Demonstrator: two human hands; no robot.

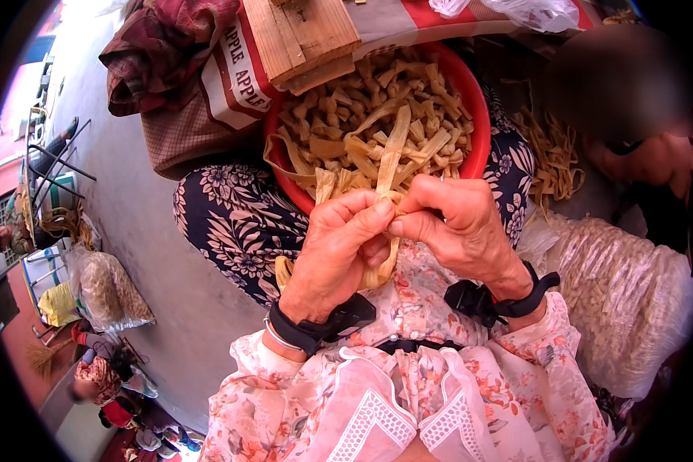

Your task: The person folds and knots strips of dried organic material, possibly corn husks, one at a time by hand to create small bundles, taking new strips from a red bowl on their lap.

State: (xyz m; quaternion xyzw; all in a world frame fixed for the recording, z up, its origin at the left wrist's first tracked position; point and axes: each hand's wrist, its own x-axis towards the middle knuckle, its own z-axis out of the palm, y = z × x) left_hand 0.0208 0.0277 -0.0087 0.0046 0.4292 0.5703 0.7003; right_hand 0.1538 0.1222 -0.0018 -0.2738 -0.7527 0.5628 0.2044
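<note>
Between my two hands is a pale yellow-brown flat strip point(394, 151) that looks like dried plant leaf or tofu skin; which one I cannot tell. My left hand point(346, 242) pinches it between thumb and forefinger at a loop or knot. The thumb and fingertips of my right hand point(459, 222) grip the same spot from the other side. One end of the strip runs up over a red plastic basin point(480, 124), and more of it hangs below my fingers. Many short knotted pieces point(335, 110) of the same material fill the basin, which sits between my knees.
A wooden block point(303, 40) overhangs the basin's far rim, beside a checked cloth cover point(179, 133). A large clear plastic bag of pieces point(612, 289) stands at my right, near loose strips point(548, 156) and another person's arm point(647, 159). Another filled bag point(110, 289) rests on the floor at left.
</note>
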